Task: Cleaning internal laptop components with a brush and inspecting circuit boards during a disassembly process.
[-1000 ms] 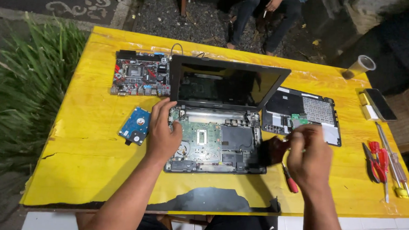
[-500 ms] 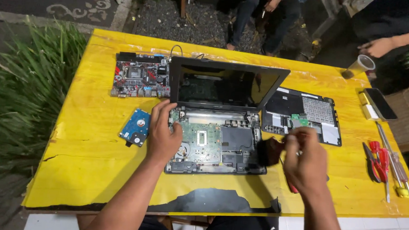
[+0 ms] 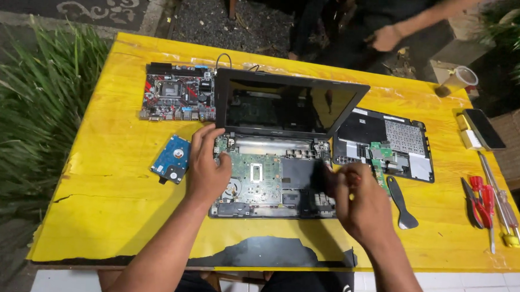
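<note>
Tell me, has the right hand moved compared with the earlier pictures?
Yes. The right hand has moved left, from beside the detached keyboard panel onto the right edge of the open laptop base.

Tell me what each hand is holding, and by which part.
Left hand presses on the opened laptop, left edge. Right hand is at its right edge; a grip cannot be told.

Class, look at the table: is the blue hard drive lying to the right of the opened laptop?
No: the blue hard drive lies on the yellow table left of the opened laptop, beside the left hand.
</note>
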